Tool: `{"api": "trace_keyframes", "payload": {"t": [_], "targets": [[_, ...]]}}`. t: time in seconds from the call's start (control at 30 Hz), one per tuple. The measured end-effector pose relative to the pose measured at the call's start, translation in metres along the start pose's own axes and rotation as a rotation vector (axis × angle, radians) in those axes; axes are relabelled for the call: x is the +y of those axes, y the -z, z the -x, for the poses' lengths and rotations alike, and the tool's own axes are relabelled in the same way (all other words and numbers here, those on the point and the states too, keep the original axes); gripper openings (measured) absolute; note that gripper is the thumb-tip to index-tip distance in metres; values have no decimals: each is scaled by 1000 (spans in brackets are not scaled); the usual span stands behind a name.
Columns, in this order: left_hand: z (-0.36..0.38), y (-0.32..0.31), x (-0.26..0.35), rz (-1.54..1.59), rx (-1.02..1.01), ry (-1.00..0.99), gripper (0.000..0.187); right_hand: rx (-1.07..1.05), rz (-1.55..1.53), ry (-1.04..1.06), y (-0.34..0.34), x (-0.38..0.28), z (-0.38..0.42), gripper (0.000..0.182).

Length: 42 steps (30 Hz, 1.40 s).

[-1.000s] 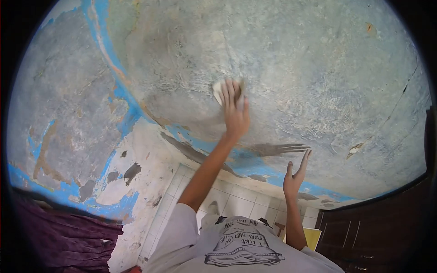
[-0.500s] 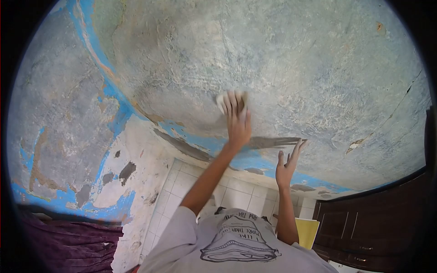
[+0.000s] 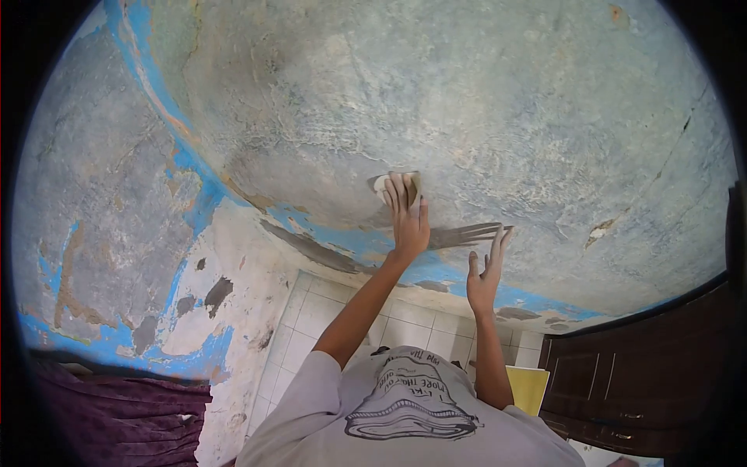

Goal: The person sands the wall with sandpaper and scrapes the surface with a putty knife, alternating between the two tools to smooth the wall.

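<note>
My left hand presses a pale, flat piece of sheet against the rough grey wall, its fingers lying over the piece. What the piece is made of I cannot make out. To the right, my right hand has its fingers stretched up, with the tips at the wall and nothing held. Dark shadows of its fingers fall on the wall between the two hands. Blue paint shows in patches along the lower wall.
Dark wooden cabinets stand at the lower right, beside a yellow panel. Purple cloth hangs at the lower left. White tiles lie below. A crack with a chipped spot runs down the right of the wall.
My left hand and the pale piece have moved slightly down the wall. My right hand has shifted a little left and up, its fingers still apart.
</note>
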<state>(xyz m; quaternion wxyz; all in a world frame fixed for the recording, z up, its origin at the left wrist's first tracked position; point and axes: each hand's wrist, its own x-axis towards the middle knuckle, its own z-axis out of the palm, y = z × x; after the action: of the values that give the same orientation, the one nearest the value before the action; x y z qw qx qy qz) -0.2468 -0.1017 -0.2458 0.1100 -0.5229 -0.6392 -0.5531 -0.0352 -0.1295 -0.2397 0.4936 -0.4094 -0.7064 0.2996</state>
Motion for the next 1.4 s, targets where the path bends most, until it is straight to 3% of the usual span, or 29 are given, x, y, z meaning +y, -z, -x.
{"api": "trace_keyframes", "payload": {"t": [0.07,0.13,0.27,0.4,0.5,0.6,0.63,0.73,0.83,0.93,1.03,1.1,1.2,1.33,1.4], "targets": [[-18,2,12,19,34,19,62,-29,15,-4,12,3,1,72],[-76,25,29,-59,130,-140,63,-5,0,-16,19,11,3,70],[-161,77,85,-51,237,-218,61,-5,-53,-18,25,17,5,71],[-112,45,65,-120,226,-245,61,-34,-146,-46,33,2,4,76],[-5,-14,31,-67,130,-32,59,-40,-128,-29,51,7,12,76],[23,-31,40,-1,107,71,62,-16,-125,-69,70,21,23,75],[24,-32,47,11,102,99,64,-12,-121,-97,76,28,27,75],[-42,-10,60,-48,189,-101,64,31,-191,-232,81,39,36,73],[-114,29,94,-164,173,-318,63,9,-231,-215,74,38,39,71],[-124,34,117,-48,194,-244,64,-84,-257,-234,63,33,41,70],[-59,17,102,117,122,-76,68,-167,-274,-226,57,22,45,64],[22,-6,83,324,19,71,70,-214,-270,-211,59,19,50,60],[127,-2,53,521,-260,544,56,-341,-407,-331,60,43,65,57],[170,25,94,931,-341,1065,48,-390,-583,-624,66,72,92,52],[180,36,97,956,-379,1101,47,-358,-692,-761,69,64,98,49]]}}
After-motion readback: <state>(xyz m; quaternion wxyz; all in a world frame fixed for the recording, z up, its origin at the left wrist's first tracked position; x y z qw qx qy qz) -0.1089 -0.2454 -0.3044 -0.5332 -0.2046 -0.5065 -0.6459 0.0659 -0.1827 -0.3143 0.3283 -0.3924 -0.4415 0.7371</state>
